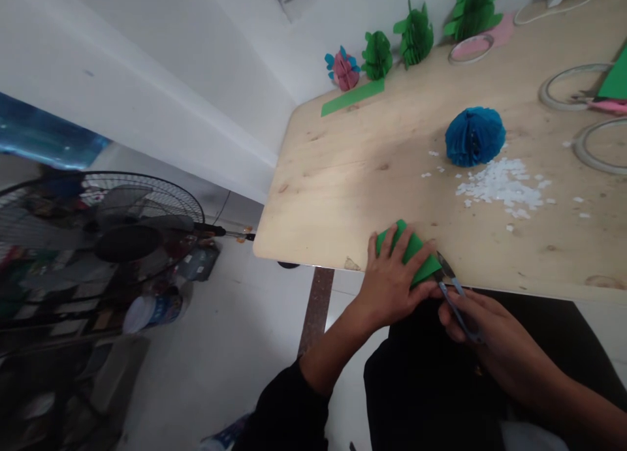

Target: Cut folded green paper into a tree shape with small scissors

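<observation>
At the table's near edge, my left hand point(392, 278) steadies a folded piece of green paper point(425, 263). Its fingers are spread over the top of the paper, and the thumb is by the lower edge. My right hand point(475, 317) grips a pair of scissors point(456, 302) with grey-blue handles. The dark blades are apart and meet the right corner of the green paper. Part of the handles is hidden by the right-hand fingers.
Beyond my hands stand a blue paper ball point(475, 136) and a pile of white paper bits point(504, 185). Green paper figures point(416, 36), a pink one point(344, 71) and a green strip point(353, 98) line the wall. Tape rings point(548, 92) lie right. A fan point(130, 235) stands left.
</observation>
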Demonstrator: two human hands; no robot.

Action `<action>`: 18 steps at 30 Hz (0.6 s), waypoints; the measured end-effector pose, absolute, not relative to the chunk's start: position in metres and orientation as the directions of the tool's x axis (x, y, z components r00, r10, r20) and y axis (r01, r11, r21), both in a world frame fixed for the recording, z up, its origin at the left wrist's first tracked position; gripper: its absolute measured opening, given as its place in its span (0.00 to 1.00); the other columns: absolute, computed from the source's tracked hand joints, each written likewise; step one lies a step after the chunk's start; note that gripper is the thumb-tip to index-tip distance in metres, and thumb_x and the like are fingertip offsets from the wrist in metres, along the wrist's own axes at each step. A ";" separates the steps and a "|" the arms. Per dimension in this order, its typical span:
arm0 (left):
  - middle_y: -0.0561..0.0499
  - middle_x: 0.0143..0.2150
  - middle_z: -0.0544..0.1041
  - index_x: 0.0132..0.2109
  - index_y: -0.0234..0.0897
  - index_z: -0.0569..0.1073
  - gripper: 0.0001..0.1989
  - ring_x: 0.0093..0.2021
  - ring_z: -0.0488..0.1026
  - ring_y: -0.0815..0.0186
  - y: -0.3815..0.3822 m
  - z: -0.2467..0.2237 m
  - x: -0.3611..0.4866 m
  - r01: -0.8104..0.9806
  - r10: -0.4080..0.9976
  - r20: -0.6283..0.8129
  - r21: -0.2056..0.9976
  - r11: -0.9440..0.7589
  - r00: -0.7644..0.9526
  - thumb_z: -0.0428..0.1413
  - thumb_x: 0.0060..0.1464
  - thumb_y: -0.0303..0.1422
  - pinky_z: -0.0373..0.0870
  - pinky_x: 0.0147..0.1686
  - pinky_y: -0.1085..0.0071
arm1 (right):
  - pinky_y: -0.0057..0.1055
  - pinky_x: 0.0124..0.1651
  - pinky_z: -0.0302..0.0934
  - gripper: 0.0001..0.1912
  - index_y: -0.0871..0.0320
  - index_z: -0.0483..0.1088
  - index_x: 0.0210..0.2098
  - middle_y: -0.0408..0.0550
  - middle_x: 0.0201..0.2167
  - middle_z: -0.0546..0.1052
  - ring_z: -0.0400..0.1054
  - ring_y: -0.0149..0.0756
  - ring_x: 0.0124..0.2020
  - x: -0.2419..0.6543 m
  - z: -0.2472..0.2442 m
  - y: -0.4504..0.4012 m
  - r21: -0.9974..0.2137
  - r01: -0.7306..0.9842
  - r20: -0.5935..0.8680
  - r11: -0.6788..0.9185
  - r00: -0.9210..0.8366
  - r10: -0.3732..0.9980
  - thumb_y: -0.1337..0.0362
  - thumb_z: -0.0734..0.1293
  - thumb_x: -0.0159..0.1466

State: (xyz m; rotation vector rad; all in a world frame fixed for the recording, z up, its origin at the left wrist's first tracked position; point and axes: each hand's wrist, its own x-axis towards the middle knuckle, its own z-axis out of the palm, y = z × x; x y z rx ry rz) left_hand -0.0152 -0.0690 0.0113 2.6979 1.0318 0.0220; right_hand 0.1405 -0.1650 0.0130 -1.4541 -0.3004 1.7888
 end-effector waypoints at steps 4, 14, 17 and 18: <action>0.38 0.74 0.54 0.70 0.44 0.59 0.32 0.74 0.45 0.41 -0.065 0.005 -0.014 0.616 0.618 -0.061 0.196 -0.763 0.784 0.45 0.65 0.52 0.46 0.66 0.35 | 0.29 0.20 0.48 0.27 0.54 0.72 0.21 0.41 0.18 0.63 0.54 0.31 0.19 0.143 0.012 -0.169 -0.574 -0.352 -0.778 -0.739 -0.048 0.626 0.36 0.69 0.53; 0.38 0.74 0.54 0.71 0.38 0.57 0.34 0.74 0.46 0.46 -0.056 0.003 -0.008 0.499 0.498 -0.034 0.070 -0.864 0.866 0.42 0.67 0.52 0.47 0.67 0.40 | 0.27 0.19 0.50 0.28 0.55 0.72 0.21 0.41 0.17 0.63 0.54 0.30 0.20 0.149 0.014 -0.173 -0.622 -0.303 -0.757 -0.722 -0.002 0.654 0.35 0.69 0.54; 0.38 0.74 0.53 0.72 0.35 0.55 0.37 0.75 0.45 0.46 -0.057 -0.003 -0.007 0.486 0.485 -0.023 0.047 -0.873 0.874 0.41 0.66 0.54 0.47 0.68 0.42 | 0.28 0.21 0.50 0.28 0.55 0.72 0.22 0.42 0.18 0.65 0.55 0.31 0.21 0.150 0.011 -0.175 -0.641 -0.285 -0.747 -0.712 0.022 0.664 0.35 0.68 0.55; 0.38 0.74 0.53 0.72 0.35 0.55 0.38 0.75 0.44 0.46 -0.057 -0.005 -0.006 0.483 0.483 -0.012 0.045 -0.875 0.876 0.42 0.65 0.55 0.47 0.68 0.42 | 0.28 0.21 0.49 0.28 0.55 0.72 0.23 0.42 0.18 0.65 0.55 0.31 0.21 0.150 0.010 -0.175 -0.642 -0.282 -0.748 -0.713 0.026 0.664 0.35 0.68 0.55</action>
